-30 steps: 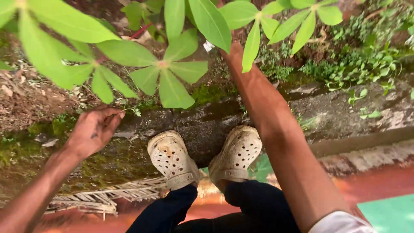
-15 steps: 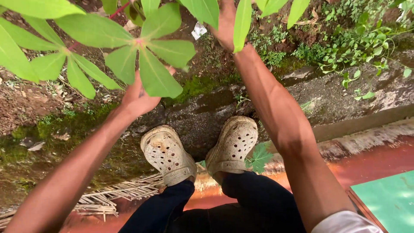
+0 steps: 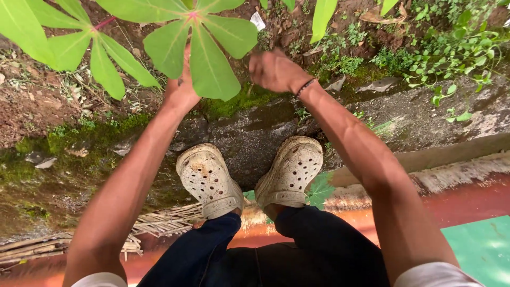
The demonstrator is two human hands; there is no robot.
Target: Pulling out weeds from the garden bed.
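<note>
Two hands reach beneath a lobed green leaf (image 3: 204,40): left hand (image 3: 182,87) largely hidden, fingers untellable; right hand (image 3: 273,70) curled closed, blurred.

Bare forearms with short white sleeves (image 3: 425,276), a dark beaded bracelet (image 3: 305,87) on the right wrist, dark navy trousers (image 3: 297,250), and dirty cream perforated clogs (image 3: 208,180).

Two hands, left (image 3: 181,87) and right (image 3: 273,70), two white perforated clogs (image 3: 208,180), one black wristband (image 3: 305,87)
</note>
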